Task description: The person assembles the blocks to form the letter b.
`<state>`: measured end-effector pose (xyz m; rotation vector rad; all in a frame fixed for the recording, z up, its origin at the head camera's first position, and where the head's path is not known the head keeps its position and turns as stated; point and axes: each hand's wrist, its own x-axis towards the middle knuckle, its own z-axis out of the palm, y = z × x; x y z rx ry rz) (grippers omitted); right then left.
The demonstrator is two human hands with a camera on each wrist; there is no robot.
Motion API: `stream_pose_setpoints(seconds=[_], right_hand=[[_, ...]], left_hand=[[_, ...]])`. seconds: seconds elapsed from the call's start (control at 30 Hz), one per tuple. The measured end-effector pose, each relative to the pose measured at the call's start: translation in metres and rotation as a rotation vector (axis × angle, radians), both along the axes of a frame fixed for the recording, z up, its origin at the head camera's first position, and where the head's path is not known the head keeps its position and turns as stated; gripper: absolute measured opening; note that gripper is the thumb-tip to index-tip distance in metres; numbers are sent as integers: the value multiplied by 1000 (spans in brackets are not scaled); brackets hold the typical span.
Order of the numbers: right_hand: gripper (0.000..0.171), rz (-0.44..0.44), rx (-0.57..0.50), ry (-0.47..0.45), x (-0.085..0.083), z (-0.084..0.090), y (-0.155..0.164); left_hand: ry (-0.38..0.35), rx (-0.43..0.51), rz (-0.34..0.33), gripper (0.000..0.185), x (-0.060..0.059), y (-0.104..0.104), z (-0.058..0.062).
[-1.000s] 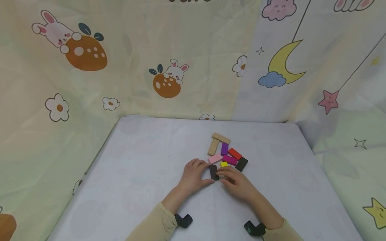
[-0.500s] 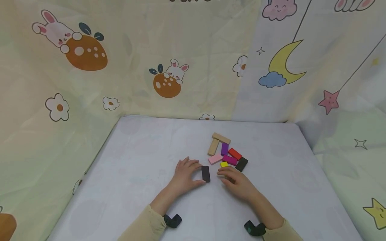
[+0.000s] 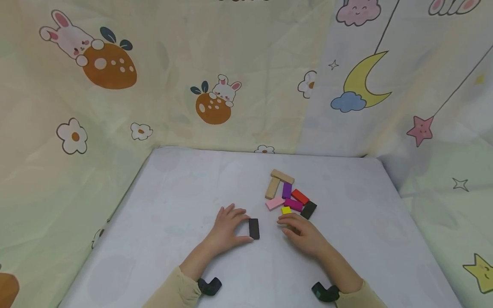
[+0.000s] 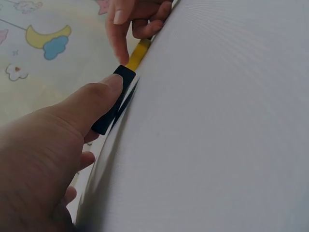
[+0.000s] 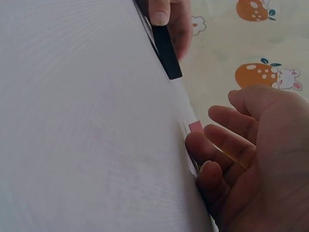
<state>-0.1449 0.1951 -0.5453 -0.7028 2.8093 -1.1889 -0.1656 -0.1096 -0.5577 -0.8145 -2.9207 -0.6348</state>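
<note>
My left hand (image 3: 226, 229) pinches a black wooden block (image 3: 254, 229) between thumb and fingertips, left of the other blocks. A gap and a shadow show under the raised block (image 4: 114, 101) in the left wrist view. The right hand (image 3: 307, 236) rests by a yellow block (image 3: 286, 210), its fingers loosely bent and gripping nothing. Those fingers hide part of the yellow block. In the right wrist view, the palm of that hand (image 5: 256, 150) faces the tabletop's edge line, with a pink block (image 5: 195, 126) beyond the fingertips.
Behind the right hand lie a magenta block (image 3: 293, 205), a red block (image 3: 300, 196), a second black block (image 3: 309, 210) and a purple block (image 3: 286, 190). Two natural wood blocks (image 3: 272, 188) lie farther back. A white cloth covers the table (image 3: 185, 188), with printed fabric walls around it.
My left hand has carried the black block left and slightly toward me, away from the right hand. The right hand and the other blocks have stayed put.
</note>
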Motion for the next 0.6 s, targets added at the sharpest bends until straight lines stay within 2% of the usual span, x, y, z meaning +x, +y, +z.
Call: stream_pose_setpoints(seconds=[0.17, 0.33, 0.43, 0.6], right_hand=[[28, -19, -31, -25, 1, 3, 2], [28, -116, -56, -56, -1, 7, 14], [30, -147, 19, -56, -4, 8, 21], [32, -134, 144, -40, -5, 11, 23]], left_hand=[[-17, -20, -5, 63, 3, -2, 2], [-17, -24, -20, 65, 4, -3, 2], [-6, -26, -27, 68, 4, -4, 1], [6, -15, -32, 68, 4, -4, 1]])
